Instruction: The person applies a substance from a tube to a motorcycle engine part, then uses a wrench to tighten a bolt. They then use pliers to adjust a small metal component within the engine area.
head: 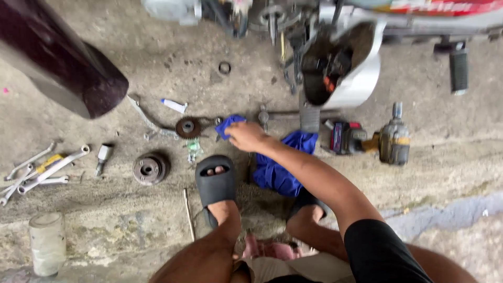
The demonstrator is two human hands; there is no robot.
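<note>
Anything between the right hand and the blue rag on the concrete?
Nothing visible. The right hand already rests on the blue rag, beside the dark round sprocket. The left hand is not in view.

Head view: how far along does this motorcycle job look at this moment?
Done: the engine side is open, with a round clutch-like part, a sprocket-like disc and wrenches laid out on the concrete floor. In hand: the right hand grips a blue rag. Left: parts remain off the machine.

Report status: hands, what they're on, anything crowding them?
Right hand gripping blue cloth on the concrete floor. Left hand not in view. Small sprocket just beside the cloth; black sandal close below the hand.
</note>
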